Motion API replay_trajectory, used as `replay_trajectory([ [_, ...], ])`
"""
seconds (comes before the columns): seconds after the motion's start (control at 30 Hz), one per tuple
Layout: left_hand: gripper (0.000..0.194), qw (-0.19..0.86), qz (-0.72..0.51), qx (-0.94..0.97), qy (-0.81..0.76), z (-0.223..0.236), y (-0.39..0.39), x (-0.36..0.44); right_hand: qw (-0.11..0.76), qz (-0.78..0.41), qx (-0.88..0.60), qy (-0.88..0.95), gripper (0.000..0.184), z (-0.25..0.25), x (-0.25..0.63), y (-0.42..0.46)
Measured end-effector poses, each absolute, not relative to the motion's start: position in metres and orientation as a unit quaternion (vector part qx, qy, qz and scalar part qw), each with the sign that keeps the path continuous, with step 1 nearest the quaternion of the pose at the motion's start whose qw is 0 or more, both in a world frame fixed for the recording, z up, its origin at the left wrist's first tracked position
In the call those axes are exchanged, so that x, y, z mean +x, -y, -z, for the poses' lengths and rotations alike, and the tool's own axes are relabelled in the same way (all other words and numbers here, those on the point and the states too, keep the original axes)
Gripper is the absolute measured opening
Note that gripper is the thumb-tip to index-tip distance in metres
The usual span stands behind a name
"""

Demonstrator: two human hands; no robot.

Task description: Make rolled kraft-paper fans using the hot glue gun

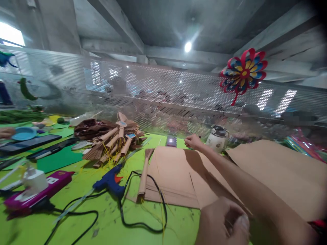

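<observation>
My right hand (193, 141) reaches far forward over the table, its fingers closed beside a white bottle with a dark lid (216, 139). Whatever it holds, if anything, is too small to make out. Close to me, my left hand (223, 221) is curled with the thumb against the fingers; its contents are hidden. Both are around a stack of brown paper sheets (170, 170). On the stack's left edge lies a rolled brown paper piece with a pleated, fanned end (145, 175). A small dark box (171, 141) stands behind the stack.
A blue glue gun (111, 182) with a black cord lies left, near a magenta power strip (39, 194). Behind are a pile of rolled paper pieces (117, 139) and a perforated screen (158, 92). Larger brown sheets (278, 173) lie right. Another person's hand (7, 132) is far left.
</observation>
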State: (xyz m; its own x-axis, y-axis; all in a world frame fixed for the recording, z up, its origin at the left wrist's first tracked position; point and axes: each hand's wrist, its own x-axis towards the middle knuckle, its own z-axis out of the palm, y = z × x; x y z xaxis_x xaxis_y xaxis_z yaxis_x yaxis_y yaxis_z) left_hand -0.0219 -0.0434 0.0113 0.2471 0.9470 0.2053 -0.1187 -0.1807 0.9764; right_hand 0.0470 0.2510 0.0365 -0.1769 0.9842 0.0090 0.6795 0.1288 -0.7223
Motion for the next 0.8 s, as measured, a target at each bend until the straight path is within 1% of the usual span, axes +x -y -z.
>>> replay_trajectory([
  [0.1, 0.014, 0.522, -0.486, 0.620, -0.326, -0.017, 0.043, -0.027, 0.280, -0.255, -0.554, 0.741, 0.018, -0.030, 0.077, -0.198],
  [0.2, 0.015, 0.504, -0.459, 0.655, -0.325, -0.016, 0.042, -0.029, 0.310, -0.221, -0.525, 0.761, 0.019, -0.019, 0.103, -0.139],
  [0.37, 0.017, 0.418, -0.430, 0.730, -0.327, -0.006, 0.028, -0.028, 0.362, -0.180, -0.530, 0.746, 0.027, -0.001, 0.139, -0.072],
  [0.43, 0.015, 0.422, -0.451, 0.705, -0.348, -0.009, 0.013, -0.034, 0.380, -0.169, -0.542, 0.730, 0.031, 0.005, 0.150, -0.061],
  [0.5, 0.011, 0.452, -0.471, 0.646, -0.396, -0.018, -0.005, -0.044, 0.398, -0.155, -0.559, 0.711, 0.033, 0.011, 0.157, -0.056],
  [0.63, 0.017, 0.466, -0.498, 0.591, -0.430, -0.037, -0.040, -0.070, 0.432, -0.115, -0.591, 0.672, 0.035, 0.020, 0.161, -0.055],
  [0.7, 0.016, 0.453, -0.502, 0.585, -0.448, -0.036, -0.052, -0.077, 0.442, -0.095, -0.596, 0.663, 0.034, 0.021, 0.162, -0.054],
  [0.8, 0.012, 0.419, -0.487, 0.591, -0.488, -0.019, -0.061, -0.080, 0.445, -0.073, -0.590, 0.669, 0.031, 0.020, 0.165, -0.051],
])
